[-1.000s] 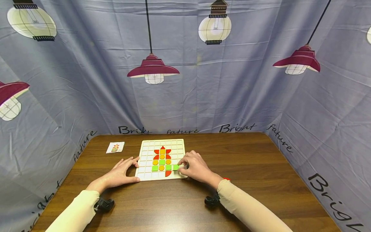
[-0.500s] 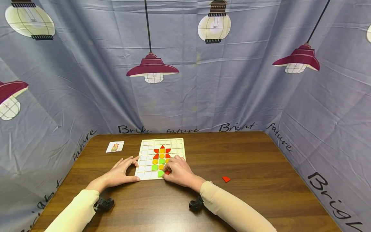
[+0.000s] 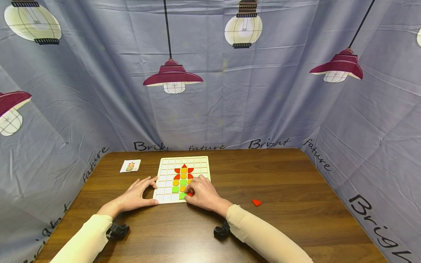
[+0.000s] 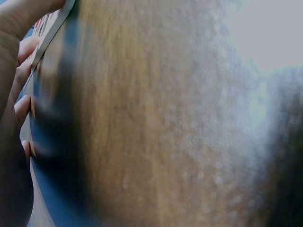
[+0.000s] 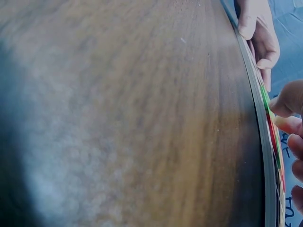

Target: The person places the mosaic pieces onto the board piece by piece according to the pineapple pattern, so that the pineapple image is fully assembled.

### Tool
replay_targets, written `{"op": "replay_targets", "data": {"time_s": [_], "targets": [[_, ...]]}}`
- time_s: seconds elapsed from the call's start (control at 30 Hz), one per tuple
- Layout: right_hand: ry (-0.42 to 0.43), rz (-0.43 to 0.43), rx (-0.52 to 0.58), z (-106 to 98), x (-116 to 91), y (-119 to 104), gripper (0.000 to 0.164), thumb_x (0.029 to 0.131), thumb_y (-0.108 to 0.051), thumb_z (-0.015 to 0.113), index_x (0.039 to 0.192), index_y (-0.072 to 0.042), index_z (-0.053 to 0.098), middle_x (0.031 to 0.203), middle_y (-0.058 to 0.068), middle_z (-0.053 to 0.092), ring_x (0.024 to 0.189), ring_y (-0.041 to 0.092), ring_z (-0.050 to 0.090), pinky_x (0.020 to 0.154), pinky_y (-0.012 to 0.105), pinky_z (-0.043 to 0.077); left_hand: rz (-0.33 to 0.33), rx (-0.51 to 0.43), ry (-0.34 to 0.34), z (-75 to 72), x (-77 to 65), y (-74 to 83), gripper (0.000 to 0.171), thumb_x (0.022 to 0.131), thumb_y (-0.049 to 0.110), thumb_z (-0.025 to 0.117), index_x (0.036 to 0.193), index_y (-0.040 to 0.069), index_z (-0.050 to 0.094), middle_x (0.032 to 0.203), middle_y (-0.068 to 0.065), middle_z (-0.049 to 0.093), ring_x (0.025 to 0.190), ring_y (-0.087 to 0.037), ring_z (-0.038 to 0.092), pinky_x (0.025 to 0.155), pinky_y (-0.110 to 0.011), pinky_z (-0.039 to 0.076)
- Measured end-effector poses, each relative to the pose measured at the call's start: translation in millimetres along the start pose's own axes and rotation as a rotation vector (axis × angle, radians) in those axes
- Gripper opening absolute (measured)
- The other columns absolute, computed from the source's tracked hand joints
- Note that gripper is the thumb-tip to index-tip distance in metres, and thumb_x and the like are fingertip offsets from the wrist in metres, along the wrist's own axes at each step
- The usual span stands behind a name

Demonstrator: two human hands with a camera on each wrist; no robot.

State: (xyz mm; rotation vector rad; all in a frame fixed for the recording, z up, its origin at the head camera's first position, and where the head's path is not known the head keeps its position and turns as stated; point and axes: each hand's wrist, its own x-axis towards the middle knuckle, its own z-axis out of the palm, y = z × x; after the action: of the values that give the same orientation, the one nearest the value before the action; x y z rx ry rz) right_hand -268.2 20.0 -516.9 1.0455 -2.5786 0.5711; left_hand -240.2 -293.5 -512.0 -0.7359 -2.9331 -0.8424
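A cream square pegboard-like grid board (image 3: 166, 171) lies on the table, bearing red, yellow and green tiles in a pineapple-like figure. My left hand (image 3: 136, 197) rests at its left side, thumb at the near corner and forefinger farther up that edge, spread apart. In the left wrist view those fingers (image 4: 27, 49) lie along the board's edge (image 4: 54, 30). At the figure's near end, the thumb and forefinger of my right hand (image 3: 205, 193) pinch a green square tile (image 3: 182, 196), which sits in the bottom row. The hand covers part of the figure's right side.
A loose red quarter-round tile (image 3: 256, 202) lies on the wooden table (image 3: 263, 171) right of the board. At the back left is a small picture card (image 3: 130, 166) showing a similar coloured figure. A printed curtain (image 3: 210, 117) surrounds the table.
My right hand has carried the green tile leftward from the board's right part to its bottom row, uncovering the loose red tile. It has stayed there over the last half second. The left hand stays put.
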Motion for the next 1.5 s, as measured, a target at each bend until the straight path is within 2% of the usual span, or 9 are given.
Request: {"op": "replay_targets", "data": {"time_s": [0.17, 0.33, 0.5, 0.6, 0.83, 1.13, 1.3, 1.5], "targets": [[0.003, -0.002, 0.007, -1, 1, -1, 0.009, 0.077, -0.026, 0.079, 0.086, -0.026, 0.079, 0.081, -0.017, 0.057, 0.079, 0.008, 0.045, 0.068, 0.023, 0.038, -0.001, 0.005, 0.0, -0.4, 0.1, 0.2, 0.049, 0.083, 0.054, 0.08, 0.108, 0.022, 0.055, 0.158, -0.016, 0.042, 0.147, -0.048, 0.03, 0.118, -0.069, 0.009], [-0.029, 0.01, 0.008, -6, 1, 3, 0.01, 0.08, -0.03, 0.078, 0.089, -0.027, 0.079, 0.081, -0.018, 0.057, 0.082, 0.008, 0.046, 0.073, 0.025, 0.04, -0.008, 0.008, -0.002, -0.1, -0.6, 0.4, 0.05, 0.083, 0.056, 0.08, 0.109, 0.022, 0.054, 0.159, -0.015, 0.042, 0.147, -0.047, 0.031, 0.118, -0.069, 0.01], [-0.033, 0.028, 0.037, -25, -4, 17, 0.012, 0.084, -0.031, 0.077, 0.093, -0.023, 0.079, 0.085, -0.013, 0.061, 0.087, 0.011, 0.049, 0.082, 0.031, 0.044, -0.011, 0.009, -0.001, -0.2, -1.1, 0.2, 0.05, 0.083, 0.056, 0.08, 0.109, 0.022, 0.054, 0.159, -0.014, 0.043, 0.147, -0.046, 0.032, 0.118, -0.069, 0.011], [-0.01, 0.034, 0.06, -40, -12, 33, 0.014, 0.084, -0.029, 0.077, 0.095, -0.02, 0.079, 0.084, -0.009, 0.061, 0.087, 0.012, 0.049, 0.083, 0.034, 0.044, -0.009, 0.01, 0.0, -0.4, -1.1, -0.1, 0.05, 0.083, 0.056, 0.08, 0.109, 0.022, 0.054, 0.159, -0.014, 0.043, 0.147, -0.046, 0.031, 0.118, -0.069, 0.011], [0.02, 0.103, 0.086, -70, -51, 83, 0.019, 0.084, -0.03, 0.08, 0.1, -0.019, 0.078, 0.086, -0.012, 0.059, 0.087, 0.01, 0.049, 0.081, 0.034, 0.044, 0.004, 0.005, 0.006, -0.2, -1.0, -1.2, 0.05, 0.083, 0.055, 0.08, 0.109, 0.022, 0.055, 0.158, -0.014, 0.043, 0.147, -0.047, 0.032, 0.118, -0.069, 0.01], [-0.037, 0.214, 0.108, -106, -117, 139, 0.021, 0.085, -0.028, 0.084, 0.104, -0.021, 0.078, 0.093, -0.015, 0.063, 0.092, 0.011, 0.052, 0.08, 0.037, 0.049, 0.003, -0.006, 0.008, -0.1, -0.9, -1.3, 0.05, 0.082, 0.055, 0.081, 0.109, 0.022, 0.054, 0.158, -0.014, 0.043, 0.147, -0.047, 0.032, 0.117, -0.069, 0.009], [-0.093, 0.254, 0.153, -118, -144, 155, 0.02, 0.086, -0.03, 0.083, 0.105, -0.025, 0.078, 0.094, -0.015, 0.064, 0.094, 0.01, 0.053, 0.08, 0.033, 0.05, 0.002, -0.003, 0.002, 0.2, -1.0, -1.7, 0.05, 0.083, 0.055, 0.08, 0.109, 0.022, 0.054, 0.158, -0.014, 0.043, 0.147, -0.046, 0.031, 0.118, -0.069, 0.009], [-0.135, 0.209, 0.217, -128, -159, 160, 0.02, 0.087, -0.027, 0.082, 0.107, -0.025, 0.078, 0.095, -0.014, 0.066, 0.092, 0.012, 0.054, 0.077, 0.032, 0.048, 0.001, -0.011, 0.001, -0.5, -1.5, -0.3, 0.049, 0.083, 0.054, 0.081, 0.109, 0.022, 0.055, 0.159, -0.015, 0.042, 0.147, -0.047, 0.031, 0.118, -0.069, 0.009]]}}
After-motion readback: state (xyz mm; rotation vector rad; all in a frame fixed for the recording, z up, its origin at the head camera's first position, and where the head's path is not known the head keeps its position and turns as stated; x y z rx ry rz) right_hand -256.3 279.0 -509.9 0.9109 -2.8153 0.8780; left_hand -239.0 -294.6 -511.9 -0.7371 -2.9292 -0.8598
